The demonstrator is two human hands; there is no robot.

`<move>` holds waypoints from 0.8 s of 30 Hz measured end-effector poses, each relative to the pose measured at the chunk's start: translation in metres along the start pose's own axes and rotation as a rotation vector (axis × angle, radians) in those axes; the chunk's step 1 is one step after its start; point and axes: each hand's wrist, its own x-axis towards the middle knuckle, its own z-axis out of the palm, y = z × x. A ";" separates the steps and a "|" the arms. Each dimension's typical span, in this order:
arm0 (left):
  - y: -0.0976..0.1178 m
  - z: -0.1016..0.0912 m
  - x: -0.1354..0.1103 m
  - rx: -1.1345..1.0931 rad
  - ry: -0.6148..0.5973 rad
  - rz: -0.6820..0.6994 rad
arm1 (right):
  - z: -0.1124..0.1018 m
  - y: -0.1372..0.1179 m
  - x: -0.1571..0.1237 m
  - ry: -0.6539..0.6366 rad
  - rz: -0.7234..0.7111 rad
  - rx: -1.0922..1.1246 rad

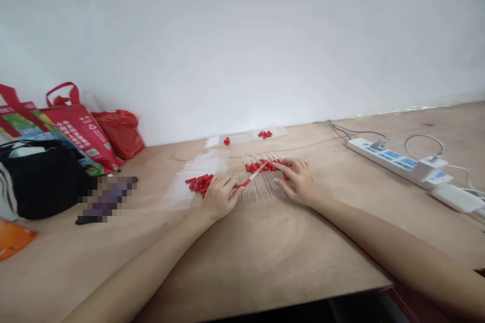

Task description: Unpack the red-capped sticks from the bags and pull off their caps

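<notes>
My left hand [219,196] is closed on a thin clear tube [253,177] with red ends, held slanting up to the right. My right hand [297,180] rests on the wooden table [273,252], fingers curled and pinching at a pile of small red caps [265,165]. Under both hands lies a row of several clear thin tubes [261,186]. A second heap of red caps [199,183] lies on a clear plastic bag [189,181] just left of my left hand.
More red caps [264,134] and one single cap [226,141] lie on clear bags near the white wall. A white power strip [397,161] with cables sits right. Red bags [83,131], a black bag [41,181] and a blurred object [108,199] stand left.
</notes>
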 end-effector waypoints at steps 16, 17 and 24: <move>0.012 0.008 -0.009 -0.104 0.074 0.191 | 0.007 -0.029 -0.001 -0.053 -0.324 0.008; 0.012 0.008 -0.009 -0.105 0.074 0.199 | 0.007 -0.030 -0.001 -0.046 -0.331 0.014; 0.014 0.005 -0.013 -0.051 0.116 0.247 | 0.002 -0.028 -0.002 -0.041 -0.393 0.031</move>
